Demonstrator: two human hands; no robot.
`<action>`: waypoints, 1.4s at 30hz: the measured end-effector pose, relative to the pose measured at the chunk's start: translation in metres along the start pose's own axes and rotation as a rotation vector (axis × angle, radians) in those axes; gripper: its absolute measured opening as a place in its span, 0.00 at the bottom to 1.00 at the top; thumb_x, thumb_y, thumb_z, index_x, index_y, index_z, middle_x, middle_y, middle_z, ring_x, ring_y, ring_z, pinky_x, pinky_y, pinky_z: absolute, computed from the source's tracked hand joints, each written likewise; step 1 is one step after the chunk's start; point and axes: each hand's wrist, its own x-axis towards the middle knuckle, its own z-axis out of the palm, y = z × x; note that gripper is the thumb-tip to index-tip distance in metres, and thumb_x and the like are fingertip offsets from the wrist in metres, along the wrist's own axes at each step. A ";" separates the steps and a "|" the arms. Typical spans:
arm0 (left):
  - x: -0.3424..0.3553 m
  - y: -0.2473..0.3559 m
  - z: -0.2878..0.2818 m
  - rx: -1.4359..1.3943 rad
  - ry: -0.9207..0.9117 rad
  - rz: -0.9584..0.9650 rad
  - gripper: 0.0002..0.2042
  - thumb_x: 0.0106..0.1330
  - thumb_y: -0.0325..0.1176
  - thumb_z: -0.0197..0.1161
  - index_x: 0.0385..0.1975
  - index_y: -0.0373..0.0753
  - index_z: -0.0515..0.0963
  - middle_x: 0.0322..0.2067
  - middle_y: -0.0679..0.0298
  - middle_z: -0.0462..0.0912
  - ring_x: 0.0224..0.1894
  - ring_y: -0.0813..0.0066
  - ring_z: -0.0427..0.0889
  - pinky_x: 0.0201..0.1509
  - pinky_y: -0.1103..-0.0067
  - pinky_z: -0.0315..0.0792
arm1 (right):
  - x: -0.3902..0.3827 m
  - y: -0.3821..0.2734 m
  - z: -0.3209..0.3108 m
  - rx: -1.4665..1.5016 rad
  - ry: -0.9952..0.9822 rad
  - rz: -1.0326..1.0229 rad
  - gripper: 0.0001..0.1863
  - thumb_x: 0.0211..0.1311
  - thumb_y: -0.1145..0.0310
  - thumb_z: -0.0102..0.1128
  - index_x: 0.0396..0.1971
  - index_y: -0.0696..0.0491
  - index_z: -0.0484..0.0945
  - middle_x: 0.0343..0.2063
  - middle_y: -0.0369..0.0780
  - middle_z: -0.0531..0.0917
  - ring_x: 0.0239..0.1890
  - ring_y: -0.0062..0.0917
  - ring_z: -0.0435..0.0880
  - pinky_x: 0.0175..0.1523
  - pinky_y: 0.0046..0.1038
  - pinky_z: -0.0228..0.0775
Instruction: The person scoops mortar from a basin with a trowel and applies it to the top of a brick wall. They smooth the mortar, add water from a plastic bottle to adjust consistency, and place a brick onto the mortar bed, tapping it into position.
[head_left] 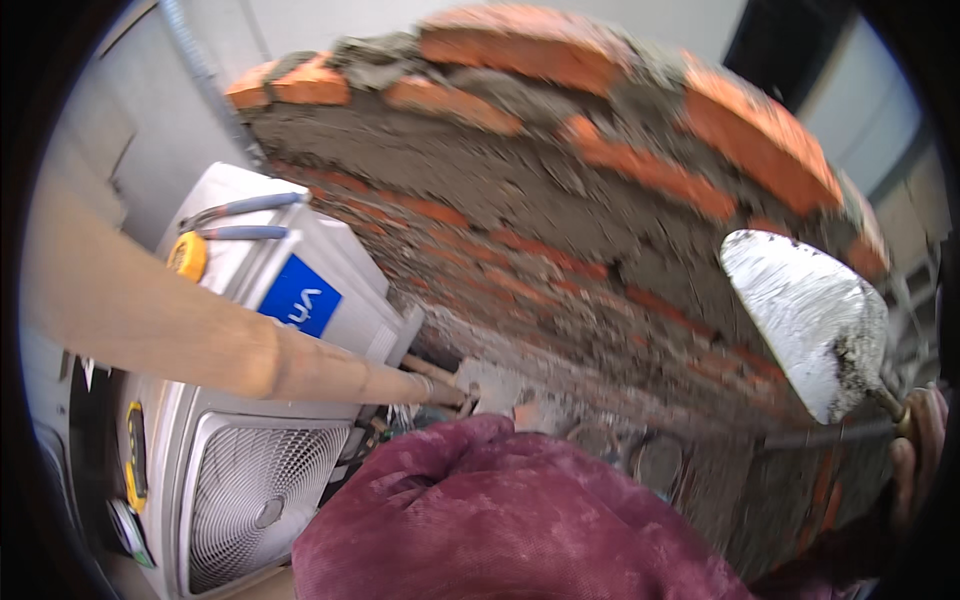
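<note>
My right hand (920, 440), partly cut off at the right rim, is closed around the handle of a trowel (805, 310). The broad silver blade is raised beside the brick wall (560, 270), with grey mortar smeared near its handle end; from this view I cannot tell whether it touches the wall. Wet-looking grey mortar (420, 150) covers the wall's upper band, between and below the orange bricks (760, 130) along its top. Maroon cloth of my clothing (520, 520) fills the lower middle. My left hand does not show.
A pale wooden pole (260, 355) slants across the left. Behind it stands an air-conditioner unit (265, 500), bearing blue-handled pliers (245, 215), a yellow tape measure (187, 256) and a yellow utility knife (136, 455). Rubble (525, 410) lies at the wall's foot.
</note>
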 end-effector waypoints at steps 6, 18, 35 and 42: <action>-0.073 0.025 0.101 0.209 -0.301 -0.306 0.42 0.51 0.66 0.56 0.63 0.63 0.43 0.62 0.46 0.43 0.65 0.48 0.48 0.66 0.59 0.49 | -0.089 0.031 0.297 0.444 -0.294 0.353 0.21 0.58 0.61 0.63 0.47 0.58 0.72 0.29 0.48 0.80 0.36 0.46 0.77 0.43 0.40 0.66; -0.092 0.033 0.223 0.603 -0.456 -0.506 0.54 0.47 0.75 0.59 0.73 0.66 0.37 0.71 0.39 0.36 0.73 0.40 0.43 0.73 0.57 0.49 | -0.190 -0.087 0.846 0.548 -0.910 0.632 0.18 0.68 0.64 0.43 0.53 0.53 0.71 0.51 0.48 0.79 0.53 0.39 0.79 0.55 0.39 0.72; -0.026 -0.044 0.239 0.347 -0.209 -0.348 0.34 0.54 0.51 0.64 0.62 0.44 0.70 0.68 0.54 0.60 0.69 0.53 0.57 0.72 0.65 0.55 | -0.134 -0.140 1.080 0.252 -0.897 0.552 0.26 0.66 0.69 0.48 0.60 0.67 0.60 0.45 0.52 0.80 0.43 0.43 0.85 0.32 0.45 0.82; -0.018 -0.048 0.240 0.394 -0.202 -0.359 0.33 0.55 0.50 0.64 0.61 0.45 0.71 0.66 0.55 0.62 0.69 0.54 0.59 0.71 0.64 0.56 | -0.071 -0.084 1.066 0.155 -0.819 0.508 0.26 0.64 0.70 0.50 0.60 0.66 0.62 0.43 0.51 0.81 0.36 0.35 0.86 0.28 0.36 0.82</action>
